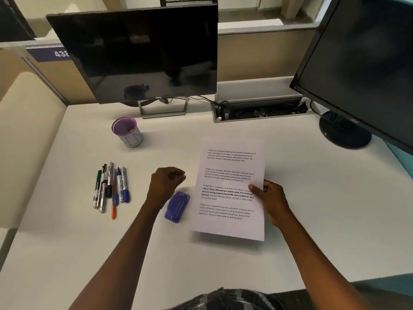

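— Two hands over the white desk (pixel 312 198). What is the right hand (pixel 271 198) doing?

— It holds a printed sheet (pixel 225 175) by its right edge. The thumb lies on top of the paper and the fingers are curled behind that edge.

— Where is the sheet?

— Right of centre, in front of the person and tilted a little. Its near edge throws a shadow on the desk, so that end seems slightly raised. It carries four short paragraphs, the third partly in bold.

— And the left hand (pixel 166 184)?

— Just left of the sheet and apart from it. The fingers are curled into a loose fist with the thumb against the forefinger, and I see nothing in it.

— What is the purple thing by that wrist?

— A purple plastic item (pixel 177 206) lying on the desk between the left forearm and the sheet's left edge. I cannot tell what it is.

— Further left?

— Several pens and markers (pixel 111 189) lie side by side, roughly parallel: green, black, blue and one with an orange tip. Behind them a purple pen cup (pixel 127 133) stands upright, well apart from the hands.

— At the back?

— A dark Dell monitor (pixel 138 52) stands on its stand. A second dark monitor (pixel 362 63) stands at the right on a round base. Between them is an open cable tray (pixel 257 110) set into the desk, with plugs and cords inside.
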A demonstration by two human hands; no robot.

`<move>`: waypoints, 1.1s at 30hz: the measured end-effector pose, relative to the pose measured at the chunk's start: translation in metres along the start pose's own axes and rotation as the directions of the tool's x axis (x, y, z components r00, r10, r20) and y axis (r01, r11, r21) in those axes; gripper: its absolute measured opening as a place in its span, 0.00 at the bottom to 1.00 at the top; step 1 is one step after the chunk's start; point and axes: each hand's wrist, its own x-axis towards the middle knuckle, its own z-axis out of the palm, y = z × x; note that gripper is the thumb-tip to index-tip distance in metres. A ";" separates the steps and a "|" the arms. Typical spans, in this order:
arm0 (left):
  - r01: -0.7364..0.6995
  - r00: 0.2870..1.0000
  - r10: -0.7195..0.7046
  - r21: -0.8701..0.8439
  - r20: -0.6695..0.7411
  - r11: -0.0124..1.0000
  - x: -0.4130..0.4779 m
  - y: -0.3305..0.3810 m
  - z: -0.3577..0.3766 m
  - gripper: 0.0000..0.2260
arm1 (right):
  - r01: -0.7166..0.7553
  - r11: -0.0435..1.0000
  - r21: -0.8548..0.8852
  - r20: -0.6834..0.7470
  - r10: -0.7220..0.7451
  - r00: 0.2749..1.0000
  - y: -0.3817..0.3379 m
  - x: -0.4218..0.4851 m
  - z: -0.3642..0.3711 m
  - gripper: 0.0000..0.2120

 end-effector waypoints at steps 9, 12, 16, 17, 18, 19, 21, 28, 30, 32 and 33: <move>0.115 0.982 -0.156 0.322 0.105 0.940 -0.007 -0.042 -0.009 0.12 | -0.099 0.995 0.007 -0.005 0.099 0.995 0.029 -0.005 0.015 0.14; 0.134 0.972 -0.191 0.342 0.139 0.930 -0.012 -0.046 -0.008 0.11 | -0.123 0.992 -0.011 -0.007 0.123 0.992 0.036 -0.006 0.015 0.13; 0.143 0.965 -0.209 0.350 0.156 0.926 -0.018 -0.046 -0.009 0.12 | -0.148 0.988 -0.042 -0.012 0.148 0.989 0.043 -0.007 0.015 0.13; 0.150 0.964 -0.215 0.348 0.156 0.925 -0.020 -0.047 -0.009 0.14 | -0.155 0.987 -0.047 -0.013 0.155 0.988 0.045 -0.006 0.015 0.13; 0.156 0.963 -0.220 0.340 0.156 0.927 -0.021 -0.047 -0.009 0.15 | -0.163 0.986 -0.047 -0.012 0.163 0.987 0.046 -0.006 0.014 0.13; 0.162 0.963 -0.222 0.329 0.153 0.930 -0.023 -0.047 -0.008 0.15 | -0.171 0.984 -0.046 -0.009 0.171 0.985 0.047 -0.006 0.014 0.13; 0.167 0.966 -0.218 0.308 0.139 0.937 -0.027 -0.049 -0.007 0.13 | -0.191 0.980 -0.051 -0.005 0.191 0.982 0.049 -0.006 0.013 0.13; 0.222 0.972 -0.232 0.214 0.022 0.951 -0.033 -0.050 0.005 0.13 | -0.218 0.973 -0.083 0.011 0.219 0.976 0.051 -0.004 0.011 0.13; 0.235 0.971 -0.238 0.186 -0.004 0.954 -0.035 -0.049 0.009 0.12 | -0.216 0.972 -0.093 0.016 0.219 0.976 0.051 -0.002 0.012 0.12; 0.237 0.972 -0.235 0.157 -0.030 0.959 -0.036 -0.049 0.013 0.12 | -0.214 0.972 -0.100 0.026 0.218 0.976 0.051 0.001 0.013 0.12; 0.235 0.972 -0.231 0.146 -0.041 0.961 -0.037 -0.049 0.015 0.12 | -0.212 0.972 -0.101 0.030 0.216 0.976 0.051 0.002 0.014 0.13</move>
